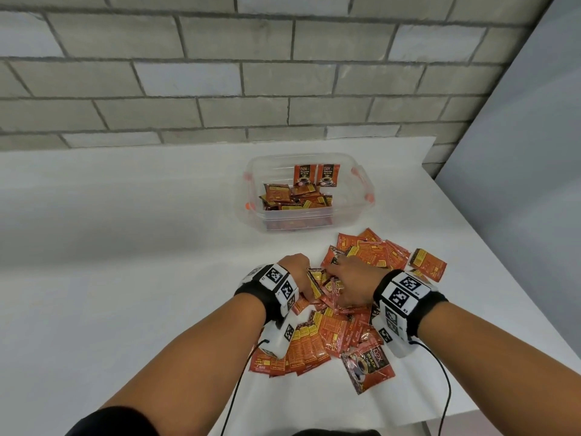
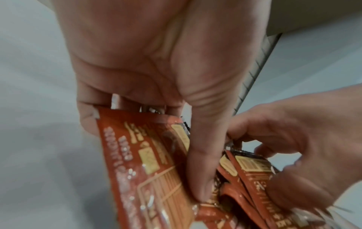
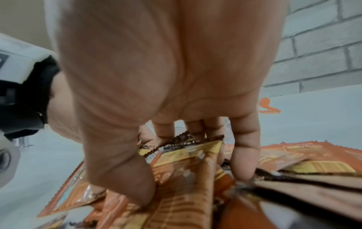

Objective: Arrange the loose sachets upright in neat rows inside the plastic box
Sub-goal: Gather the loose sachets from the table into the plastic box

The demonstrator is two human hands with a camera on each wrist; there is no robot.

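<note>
A heap of loose red-orange sachets (image 1: pixel 345 328) lies on the white table in front of me. My left hand (image 1: pixel 295 269) grips a bunch of sachets (image 2: pixel 149 162) held on edge, thumb on one side and fingers on the other. My right hand (image 1: pixel 352 281) pinches more sachets (image 3: pixel 184 167) in the same heap, right beside the left hand. The clear plastic box (image 1: pixel 251 180) stands farther back. Two sachets (image 1: pixel 316 175) stand upright against its far wall, and several others (image 1: pixel 292 198) lie jumbled in it.
A grey brick wall (image 1: pixel 220 73) rises behind the table. The table's right edge (image 1: pixel 490 247) runs close to the heap, with a grey panel (image 1: pixel 518 152) beyond it. Bare white tabletop (image 1: pixel 110 247) stretches to the left. The box has orange clips (image 1: pixel 371 196).
</note>
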